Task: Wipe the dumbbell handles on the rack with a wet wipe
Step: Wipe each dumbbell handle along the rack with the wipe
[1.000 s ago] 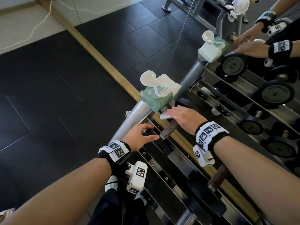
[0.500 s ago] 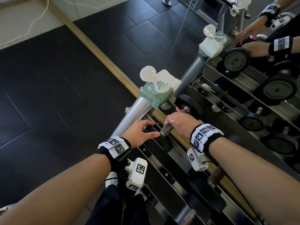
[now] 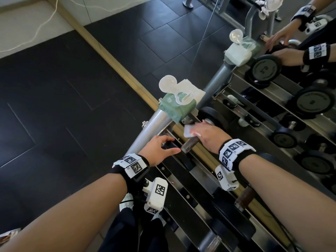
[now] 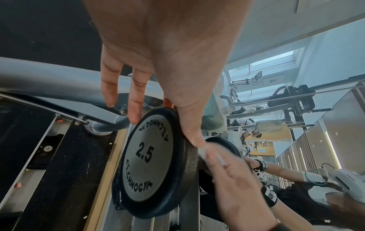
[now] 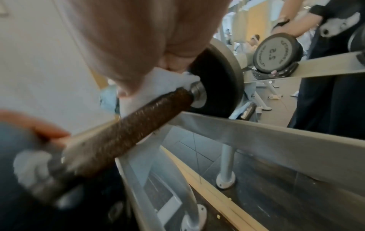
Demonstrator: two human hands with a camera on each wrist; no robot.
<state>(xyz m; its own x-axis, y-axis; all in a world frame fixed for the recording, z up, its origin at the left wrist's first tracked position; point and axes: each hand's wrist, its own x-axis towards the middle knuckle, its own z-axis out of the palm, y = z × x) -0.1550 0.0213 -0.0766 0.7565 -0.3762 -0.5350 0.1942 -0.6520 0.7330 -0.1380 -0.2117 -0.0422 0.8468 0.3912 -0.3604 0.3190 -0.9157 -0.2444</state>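
Observation:
A 2.5 dumbbell lies on the rack [image 3: 183, 179], its brown knurled handle [image 3: 189, 144] [image 5: 138, 125] between two black heads. My left hand [image 3: 160, 150] grips the near head [image 4: 148, 156], thumb on the rim towards the handle and fingers over the far side. My right hand [image 3: 206, 136] wraps a white wet wipe [image 3: 189, 132] [image 5: 158, 84] over the handle close to the far head [image 3: 213, 117] [image 5: 217, 86]. The fingers of the right hand are hidden under the handle.
A green wet-wipe pack [image 3: 175, 107] with its clear lid open sits on top of the grey rack post [image 3: 154, 124]. Another dumbbell handle [image 3: 245, 197] lies further right on the rack. A mirror behind the rack repeats the dumbbells and my hands. Black floor tiles lie to the left.
My right hand has rubbed the wipe back and forth on the handle near the far head. The left hand has stayed on the near head.

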